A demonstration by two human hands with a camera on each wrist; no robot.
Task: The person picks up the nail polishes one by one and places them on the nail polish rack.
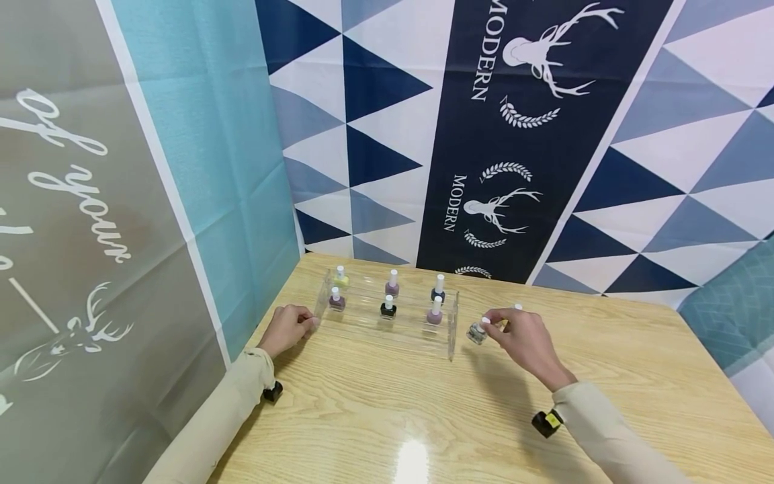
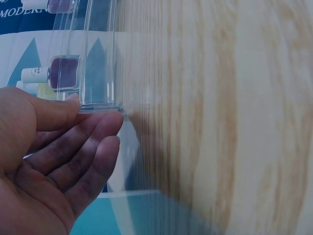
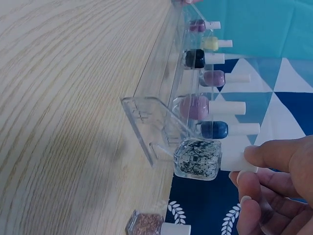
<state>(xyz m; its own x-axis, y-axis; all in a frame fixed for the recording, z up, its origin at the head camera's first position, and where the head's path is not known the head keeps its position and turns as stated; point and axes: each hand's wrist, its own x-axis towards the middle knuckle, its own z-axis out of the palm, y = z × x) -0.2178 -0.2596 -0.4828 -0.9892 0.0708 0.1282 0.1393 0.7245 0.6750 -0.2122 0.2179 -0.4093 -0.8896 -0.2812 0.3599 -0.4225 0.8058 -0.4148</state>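
Note:
A clear acrylic stepped rack (image 1: 387, 331) stands at the back left of the table. Two rows of white-capped nail polish bottles sit on it, including a black one (image 1: 388, 309), a yellow one (image 1: 341, 279) and a dark blue one (image 3: 214, 129). My left hand (image 1: 290, 328) is at the rack's left end, thumb and fingers pinching the end panel (image 2: 100, 106). Just off the rack's right end, my right hand (image 1: 525, 339) pinches the white cap of a nail polish bottle with black-and-white flecks (image 3: 198, 159). That bottle is tilted.
Beyond my right hand is another nail polish bottle, with brownish-pink glitter (image 3: 145, 223), largely hidden in the head view. The wooden table (image 1: 363, 410) meets a patterned cloth (image 1: 387, 168) at the back and a grey and turquoise cloth (image 1: 163, 269) on the left.

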